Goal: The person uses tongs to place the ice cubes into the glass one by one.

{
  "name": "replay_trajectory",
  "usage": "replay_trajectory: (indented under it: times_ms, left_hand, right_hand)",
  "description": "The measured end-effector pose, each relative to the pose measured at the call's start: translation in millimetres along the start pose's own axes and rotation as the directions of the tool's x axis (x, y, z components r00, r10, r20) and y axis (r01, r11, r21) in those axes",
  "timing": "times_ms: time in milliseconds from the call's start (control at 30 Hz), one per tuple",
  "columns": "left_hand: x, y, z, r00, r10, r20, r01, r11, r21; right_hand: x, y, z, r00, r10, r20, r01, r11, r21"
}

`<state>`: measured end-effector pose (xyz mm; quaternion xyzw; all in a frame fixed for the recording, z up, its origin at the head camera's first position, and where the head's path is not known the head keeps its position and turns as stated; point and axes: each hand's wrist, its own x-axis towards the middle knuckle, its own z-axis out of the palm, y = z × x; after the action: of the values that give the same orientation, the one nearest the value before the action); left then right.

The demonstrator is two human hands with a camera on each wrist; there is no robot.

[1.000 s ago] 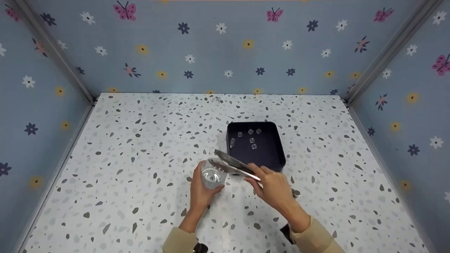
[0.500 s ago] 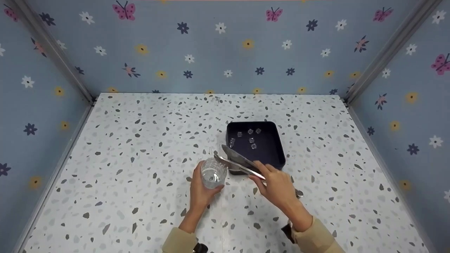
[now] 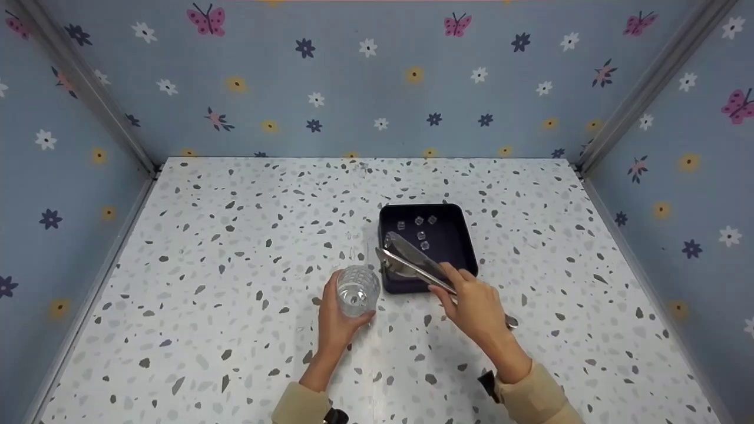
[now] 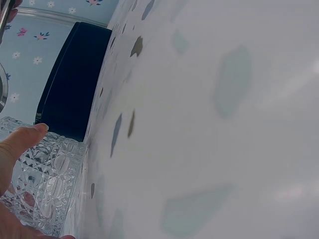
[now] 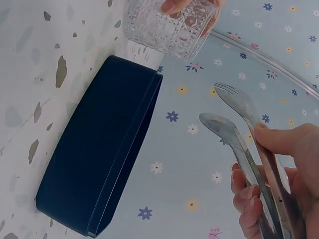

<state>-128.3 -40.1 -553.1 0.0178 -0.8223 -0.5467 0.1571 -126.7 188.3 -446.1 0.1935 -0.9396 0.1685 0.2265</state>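
Observation:
My left hand holds a clear cut-pattern drinking glass, its thumb and fingers curled round the side. Its faceted wall fills the lower left of the left wrist view. In my right hand is a pair of metal tongs, gripped between thumb and fingers. Their tips stand apart with nothing between them. Seen from the head, the tongs reach over the left part of a dark square box. Several small clear cubes lie inside that box, and the tongs hide part of its left side.
The box stands just beyond and right of the glass on a white speckled table. Blue flower-patterned walls enclose the back and both sides, with metal posts at the corners.
My right hand has drawn the tongs away from the glass rim, rightward, until they overlap the box. The left hand and glass have stayed in place.

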Motion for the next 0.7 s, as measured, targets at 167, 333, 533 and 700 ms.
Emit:
replay_trajectory:
  times_ms: [167,333,533,700]
  left_hand:
    - [-0.7,0.1,-0.4,1.0,-0.004,0.006,0.004,1.0,-0.012]
    - [-0.7,0.0,-0.4,1.0,-0.002,0.007,0.002,1.0,-0.009]
    - [-0.7,-1.1,-0.1,1.0,0.017,-0.002,-0.017,1.0,-0.009]
    - [-0.3,-2.1,0.0,0.999,0.031,-0.011,-0.031,0.999,-0.008]
  right_hand:
    - [0,5,0,0.999,0.043,0.005,-0.043,0.999,-0.024]
    - [0,10,0,0.996,0.083,0.013,-0.082,0.996,-0.045]
    - [2,18,1,0.989,0.146,0.033,-0.144,0.988,-0.048]
    - [4,26,6,0.988,0.154,0.027,-0.152,0.986,-0.068]
